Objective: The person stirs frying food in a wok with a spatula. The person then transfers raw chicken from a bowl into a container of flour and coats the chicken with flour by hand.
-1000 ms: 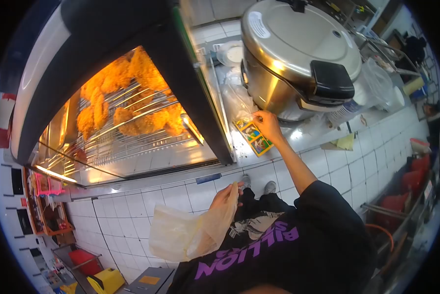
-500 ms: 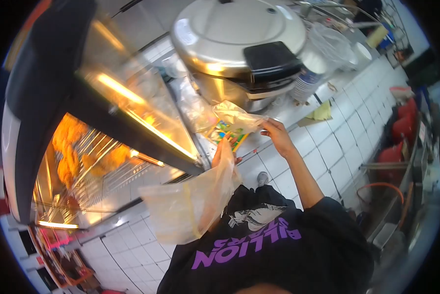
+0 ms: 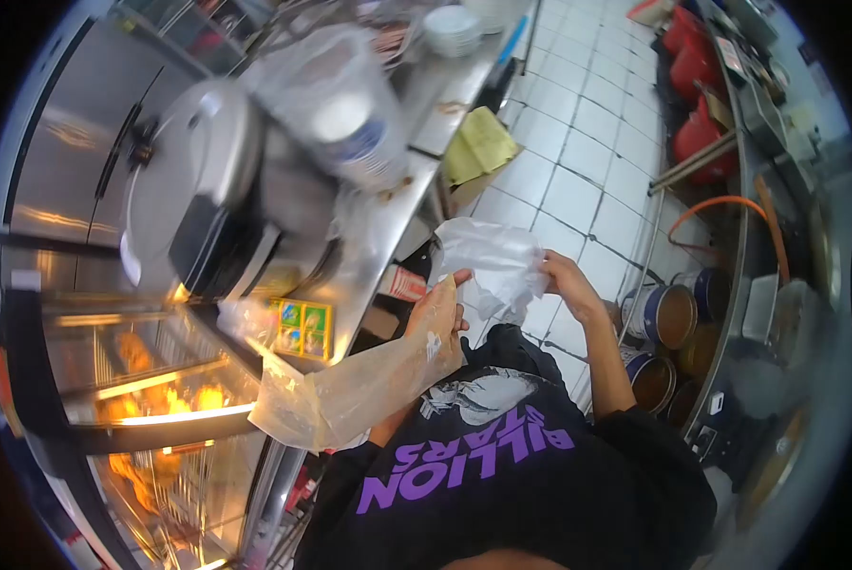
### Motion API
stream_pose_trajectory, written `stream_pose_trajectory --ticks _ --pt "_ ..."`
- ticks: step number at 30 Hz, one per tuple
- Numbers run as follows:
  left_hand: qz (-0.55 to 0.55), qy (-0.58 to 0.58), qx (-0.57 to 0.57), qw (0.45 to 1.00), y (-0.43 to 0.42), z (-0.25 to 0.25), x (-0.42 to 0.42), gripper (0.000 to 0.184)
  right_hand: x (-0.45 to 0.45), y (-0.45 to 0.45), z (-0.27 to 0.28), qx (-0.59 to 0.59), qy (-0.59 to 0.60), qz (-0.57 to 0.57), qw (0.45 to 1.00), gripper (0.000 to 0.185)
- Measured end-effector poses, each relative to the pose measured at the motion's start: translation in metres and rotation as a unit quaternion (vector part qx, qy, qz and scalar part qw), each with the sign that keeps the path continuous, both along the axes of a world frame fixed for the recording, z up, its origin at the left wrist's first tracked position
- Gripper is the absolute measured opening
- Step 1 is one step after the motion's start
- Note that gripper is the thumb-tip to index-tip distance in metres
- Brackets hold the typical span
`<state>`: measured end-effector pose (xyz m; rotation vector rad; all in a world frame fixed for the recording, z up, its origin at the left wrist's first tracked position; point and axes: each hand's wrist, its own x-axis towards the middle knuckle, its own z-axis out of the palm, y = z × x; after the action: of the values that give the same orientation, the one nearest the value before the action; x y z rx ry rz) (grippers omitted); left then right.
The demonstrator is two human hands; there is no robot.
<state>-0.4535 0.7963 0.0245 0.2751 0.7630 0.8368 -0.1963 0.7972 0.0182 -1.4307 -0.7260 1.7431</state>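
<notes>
Wrapper (image 3: 488, 261), white and crinkly, hangs over the tiled floor (image 3: 564, 133), near the middle of the view. At its three o'clock, the right hand (image 3: 578, 290) pinches its edge, thumb and fingers close together. At seven o'clock is the left hand (image 3: 442, 309), fingers a bit spread — a yellowish bag (image 3: 350, 404) drapes over it and trails away. I can't tell if those fingers grip anything.

From the wrapper, a little yellow-and-green box (image 3: 302, 328) sits between eight and nine o'clock. A big round pot (image 3: 198, 152) stands between nine and ten — cups (image 3: 355, 147) near it. A yellow cloth (image 3: 478, 144) lies at twelve.
</notes>
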Motion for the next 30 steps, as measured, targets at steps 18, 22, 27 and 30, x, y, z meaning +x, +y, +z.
stream_pose_trajectory --ticks 18,22,27,30 --pt "-0.410 0.116 0.082 0.901 0.160 0.030 0.272 0.042 0.275 0.182 -0.094 0.037 -0.052 0.319 0.946 0.029" --pt "-0.404 0.078 0.058 0.910 0.235 -0.017 0.342 0.045 0.397 0.221 -0.044 0.080 -0.218 0.127 0.964 0.018" --pt "-0.436 0.135 0.125 0.881 0.348 -0.020 0.466 0.045 0.510 0.223 -0.002 0.102 -0.251 -0.137 0.953 0.019" --pt "-0.449 0.098 0.141 0.877 0.410 -0.019 0.545 0.043 0.557 0.215 0.026 -0.052 -0.361 -0.260 0.894 0.021"
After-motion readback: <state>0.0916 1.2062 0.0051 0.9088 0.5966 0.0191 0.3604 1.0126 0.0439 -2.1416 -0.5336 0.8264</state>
